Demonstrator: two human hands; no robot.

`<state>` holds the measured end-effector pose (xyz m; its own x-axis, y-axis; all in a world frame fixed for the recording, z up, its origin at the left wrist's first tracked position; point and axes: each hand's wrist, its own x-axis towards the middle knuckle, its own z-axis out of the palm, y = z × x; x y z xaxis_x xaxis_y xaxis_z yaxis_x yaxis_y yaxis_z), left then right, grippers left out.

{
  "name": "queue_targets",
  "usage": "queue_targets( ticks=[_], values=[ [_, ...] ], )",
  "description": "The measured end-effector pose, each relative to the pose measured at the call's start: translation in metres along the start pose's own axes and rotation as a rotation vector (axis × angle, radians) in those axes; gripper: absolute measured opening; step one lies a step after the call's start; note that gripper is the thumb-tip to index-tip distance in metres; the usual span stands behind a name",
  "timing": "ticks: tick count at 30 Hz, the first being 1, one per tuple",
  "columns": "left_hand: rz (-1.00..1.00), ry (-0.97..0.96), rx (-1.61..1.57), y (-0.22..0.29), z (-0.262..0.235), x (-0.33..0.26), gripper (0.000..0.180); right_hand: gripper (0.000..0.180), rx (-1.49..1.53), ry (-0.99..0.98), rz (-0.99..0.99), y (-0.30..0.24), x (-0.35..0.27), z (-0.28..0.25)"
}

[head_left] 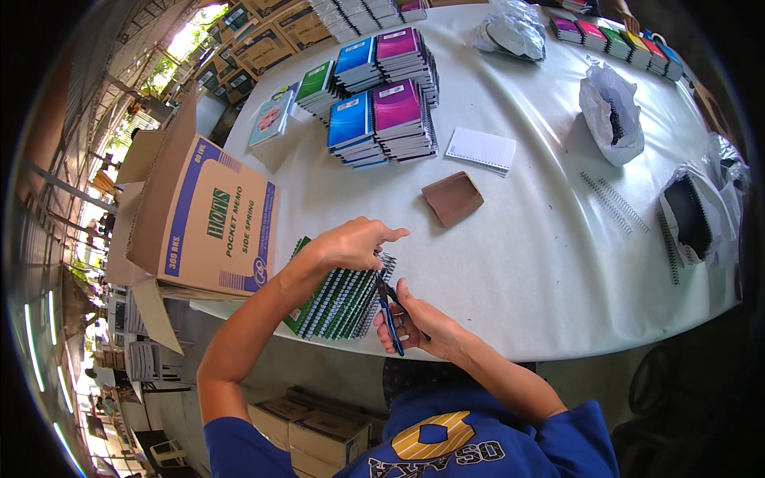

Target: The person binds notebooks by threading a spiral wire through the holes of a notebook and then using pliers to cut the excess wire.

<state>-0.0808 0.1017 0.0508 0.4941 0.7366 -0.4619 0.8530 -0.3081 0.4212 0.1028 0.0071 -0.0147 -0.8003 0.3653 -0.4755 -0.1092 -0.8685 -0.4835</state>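
A row of green spiral notebooks (339, 299) stands packed together at the near table edge, their wire coils facing up. My left hand (355, 243) reaches over the far end of the row. One finger points out to the right, while others curl down onto a coil end of a notebook. My right hand (414, 319) grips a pair of pliers (389, 315) with blue-and-black handles. The pliers' jaws point up, close to the coil ends beneath my left fingers. Whether the jaws touch wire is too small to tell.
An open cardboard box (215, 215) stands left of the notebooks. Farther back are stacks of blue and purple notebooks (374, 119), a loose ruled pad (481, 150) and a brown piece (453, 199). Loose wire coils (613, 203) and plastic bags (612, 111) lie to the right.
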Motion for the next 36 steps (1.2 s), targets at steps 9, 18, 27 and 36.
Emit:
queue_targets(
  ticks=[9,18,27,36],
  values=[
    [-0.182,-0.130,0.092,0.020,-0.012,0.007,0.072,0.071,0.120,-0.174,0.045,-0.004,0.025,-0.020],
    [-0.130,-0.118,0.027,0.010,-0.004,0.011,0.055,0.075,0.005,-0.056,0.008,0.001,0.017,-0.026],
    [-0.164,-0.165,0.064,0.008,-0.002,0.016,0.053,0.074,0.018,-0.048,0.041,-0.004,0.016,-0.024],
    [-0.156,-0.196,0.162,0.011,0.006,0.028,0.048,0.071,-0.027,-0.033,0.020,0.008,0.015,-0.028]
  ],
)
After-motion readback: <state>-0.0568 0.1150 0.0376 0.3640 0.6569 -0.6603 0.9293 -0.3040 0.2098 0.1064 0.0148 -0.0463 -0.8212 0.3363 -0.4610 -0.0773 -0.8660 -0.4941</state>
